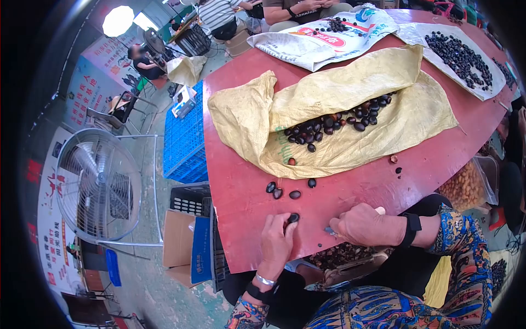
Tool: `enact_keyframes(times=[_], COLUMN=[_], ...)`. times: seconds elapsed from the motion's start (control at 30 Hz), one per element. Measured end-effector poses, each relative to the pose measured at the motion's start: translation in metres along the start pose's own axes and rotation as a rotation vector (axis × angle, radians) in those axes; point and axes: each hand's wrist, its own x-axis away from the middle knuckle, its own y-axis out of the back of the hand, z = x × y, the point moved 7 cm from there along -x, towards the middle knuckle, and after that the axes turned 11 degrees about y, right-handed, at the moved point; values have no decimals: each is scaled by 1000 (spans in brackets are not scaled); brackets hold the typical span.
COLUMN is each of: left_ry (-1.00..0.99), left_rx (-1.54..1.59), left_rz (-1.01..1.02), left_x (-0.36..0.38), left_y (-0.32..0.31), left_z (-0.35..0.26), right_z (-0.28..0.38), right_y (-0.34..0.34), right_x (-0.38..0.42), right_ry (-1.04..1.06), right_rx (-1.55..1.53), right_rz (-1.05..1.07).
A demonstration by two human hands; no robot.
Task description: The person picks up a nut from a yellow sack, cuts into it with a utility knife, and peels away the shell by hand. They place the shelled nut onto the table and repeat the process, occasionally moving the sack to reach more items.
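Observation:
My left hand (277,239) pinches a dark oval nut (293,217) against the red tabletop. Just to the right, my right hand (361,225) is closed around a small tool; its grey-blue tip (329,230) points toward the nut, and a pale handle end (380,210) sticks out behind the fist. I cannot tell the tool's exact kind. Several loose dark nuts (278,193) lie beyond my left hand. Farther back, a yellowish woven sack (361,142) is spread out with a pile of dark nuts (329,125) in its fold.
White sacks (298,49) bearing more dark nuts (459,57) cover the far side of the red table (241,230). Below the edge are brown shells (342,255) and a bag of light-brown kernels (463,186). Blue crates (185,142) and a fan (100,178) stand left; people sit beyond.

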Motion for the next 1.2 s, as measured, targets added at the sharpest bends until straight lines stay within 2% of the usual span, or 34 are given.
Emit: enact_keyframes(times=[0.17, 0.27, 0.33, 0.57, 0.63, 0.67, 0.87, 1.2], left_ry=[59, 35, 393, 407, 112, 45, -11, -3], left_rx=[33, 177, 590, 606, 377, 316, 127, 121], left_rz=[-75, -108, 87, 189, 130, 65, 28, 122], left_x=[-22, -23, -13, 26, 30, 31, 32, 27], left_y=[4, 8, 4, -1, -4, -3, -9, -12], left_z=[5, 19, 36, 13, -1, -9, -17, -19], right_z=[1, 0, 0, -1, 1, 0, -1, 6], right_y=[-6, -6, -2, 3, 11, 8, 3, -1], right_x=[1, 3, 4, -3, -3, -3, -6, -10], right_ry=[3, 5, 4, -29, 34, 26, 28, 42], right_rx=[19, 18, 15, -61, -83, -80, -102, -49], right_rz=[8, -7, -44, -96, -202, -192, -142, 8])
